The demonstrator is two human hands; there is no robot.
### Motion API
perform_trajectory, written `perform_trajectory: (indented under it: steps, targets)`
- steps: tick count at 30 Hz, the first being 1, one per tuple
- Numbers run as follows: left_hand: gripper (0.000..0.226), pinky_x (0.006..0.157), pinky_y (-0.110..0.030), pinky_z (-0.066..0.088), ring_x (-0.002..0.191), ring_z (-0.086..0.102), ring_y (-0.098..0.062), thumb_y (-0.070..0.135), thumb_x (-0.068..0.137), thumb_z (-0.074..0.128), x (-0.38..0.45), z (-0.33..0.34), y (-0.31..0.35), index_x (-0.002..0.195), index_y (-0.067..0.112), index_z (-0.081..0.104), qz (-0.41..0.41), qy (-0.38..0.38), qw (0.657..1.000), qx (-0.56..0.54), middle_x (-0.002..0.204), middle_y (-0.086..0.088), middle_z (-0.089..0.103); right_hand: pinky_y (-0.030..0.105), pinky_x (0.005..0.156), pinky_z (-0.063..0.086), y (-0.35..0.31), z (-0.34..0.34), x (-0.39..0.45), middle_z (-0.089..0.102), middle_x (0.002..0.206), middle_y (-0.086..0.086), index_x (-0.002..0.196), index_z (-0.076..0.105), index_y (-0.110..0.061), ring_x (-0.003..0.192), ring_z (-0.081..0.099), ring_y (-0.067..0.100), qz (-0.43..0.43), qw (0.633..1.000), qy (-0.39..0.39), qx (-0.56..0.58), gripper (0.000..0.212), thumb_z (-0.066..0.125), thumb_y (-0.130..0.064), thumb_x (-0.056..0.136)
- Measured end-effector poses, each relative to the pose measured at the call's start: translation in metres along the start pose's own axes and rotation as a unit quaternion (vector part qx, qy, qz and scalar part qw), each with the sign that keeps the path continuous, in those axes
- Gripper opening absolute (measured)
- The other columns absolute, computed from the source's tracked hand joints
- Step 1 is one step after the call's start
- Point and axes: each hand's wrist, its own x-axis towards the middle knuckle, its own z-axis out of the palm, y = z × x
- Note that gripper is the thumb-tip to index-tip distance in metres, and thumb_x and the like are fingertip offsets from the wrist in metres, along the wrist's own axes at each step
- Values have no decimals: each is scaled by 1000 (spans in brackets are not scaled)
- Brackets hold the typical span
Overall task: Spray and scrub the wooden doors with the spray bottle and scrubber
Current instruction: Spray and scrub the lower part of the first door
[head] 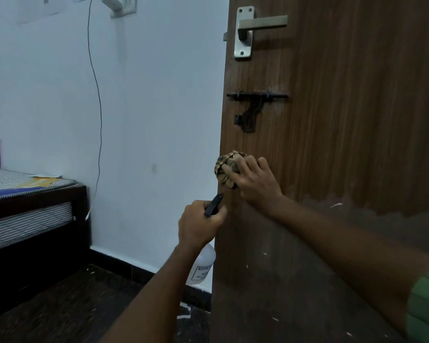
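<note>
Left hand [200,222] grips translucent white plastic spray bottle [202,264] by its black trigger head, just left of brown wooden door [332,144]; looks light, rigid | right hand [254,183] presses soft crumpled tan scrubber [224,169] against door's edge, below dark bolt latch [254,105]; squashy, best palmed.

Open room is found left of the door [332,144], between its edge and the bed [32,201], where only bare wall [159,120] and dark floor [72,300] are seen. That gap is partly taken up by the left hand [198,224], gripping the bottle [202,266] just beside the door edge. A thin cable [98,100] hangs down the wall near the bed. On the door face, the handle [255,28] and the bolt [255,105] stand proud near the left edge, above the right hand [254,183], which presses the scrubber [227,167] at that edge. The broad door surface to the right is unobstructed, crossed low only by the right forearm.
</note>
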Motion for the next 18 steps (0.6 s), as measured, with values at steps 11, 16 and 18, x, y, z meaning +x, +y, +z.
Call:
perform_trajectory:
  steps: [11,16,18]
  targets:
    - [42,65,-49,64,52,68,-18,53,82,59,5,-9,3,63,18,73,-1,7,1000,-22,57,7,71,44,80,36,-6,8,-26,56,137,11,127,68,-28,105,47,33,11,999,20,43,44,59,-15,86]
    - [47,64,-51,64,52,69,-22,56,83,59,1,0,4,66,15,74,-5,6,999,-46,61,3,73,46,82,36,-47,6,-37,57,140,16,129,68,-21,106,49,37,99,992,12,74,42,50,-16,91]
    - [47,63,-51,63,54,69,-23,57,87,62,-1,3,3,67,16,74,2,-2,999,-39,61,2,73,45,85,36,-66,17,-68,59,136,17,116,76,-19,111,50,36,-68,995,-19,74,37,45,-23,96]
